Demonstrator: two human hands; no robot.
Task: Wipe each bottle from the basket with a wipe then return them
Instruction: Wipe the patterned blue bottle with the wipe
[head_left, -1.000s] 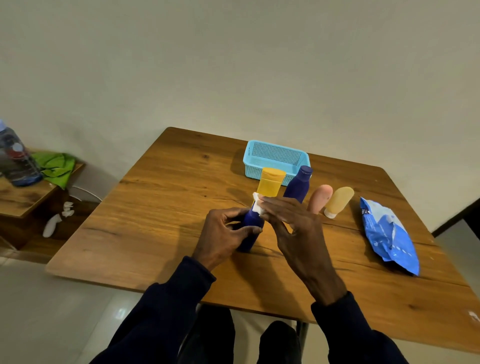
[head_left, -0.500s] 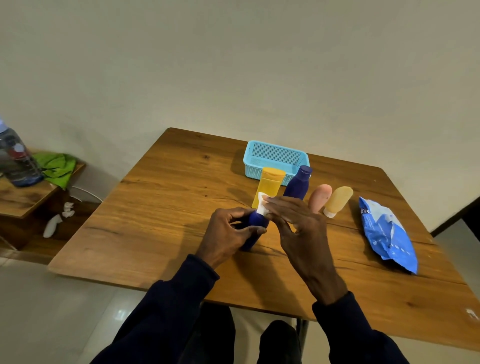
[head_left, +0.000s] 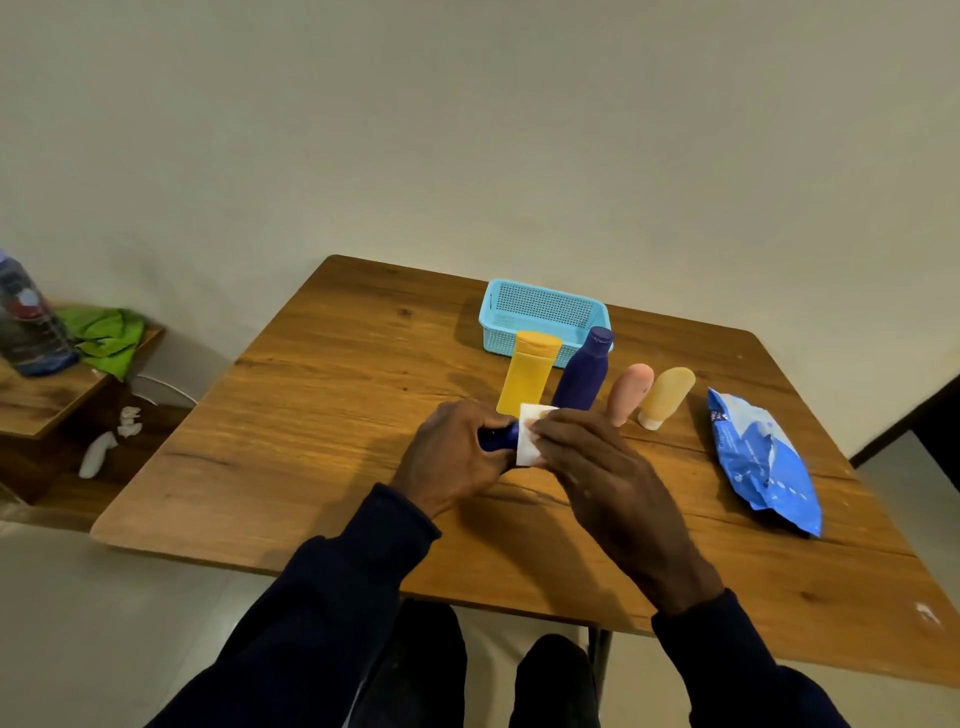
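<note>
The small dark-blue plastic bottle (head_left: 496, 439) is over the middle of the brown wooden table (head_left: 322, 415). The left hand (head_left: 452, 457) is curled tightly round it, while the right hand (head_left: 608, 483) closes its fingers over a folded white wipe (head_left: 527, 448), pressing it on the bottle's end. At 12 o'clock sits the light-blue perforated plastic basket (head_left: 543, 312); a crumpled blue wipes packet (head_left: 763, 462) lies at 3 o'clock.

Wipes pack (head_left: 763, 457) print blurred, unreadable
</note>
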